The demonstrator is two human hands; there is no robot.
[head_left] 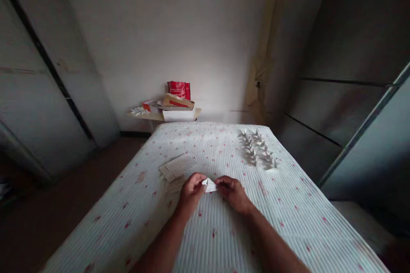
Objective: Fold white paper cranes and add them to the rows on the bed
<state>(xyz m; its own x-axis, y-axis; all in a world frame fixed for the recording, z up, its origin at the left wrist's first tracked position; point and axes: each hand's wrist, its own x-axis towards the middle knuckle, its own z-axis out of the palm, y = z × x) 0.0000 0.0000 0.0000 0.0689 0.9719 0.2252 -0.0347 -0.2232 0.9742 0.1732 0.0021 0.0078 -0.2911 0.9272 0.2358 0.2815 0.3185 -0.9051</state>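
Note:
A small folded piece of white paper (209, 185) is held between my two hands, above the bed's striped cover. My left hand (192, 190) pinches its left end, and my right hand (234, 192) pinches the right end. Just beyond my left hand lie several loose sheets of paper (177, 167) with faint lines of print, overlapping each other. Farther off to the right, several small folded paper figures (256, 147) with pointed tips stand in two rows on the cover.
The bed (211, 145) has a pale ribbed cover with red specks. Behind it, a small table (153, 116) bears a white box (179, 114), a red bag (179, 89) and a pile of white paper pieces (140, 111). Grey cabinets (336, 106) stand at the right.

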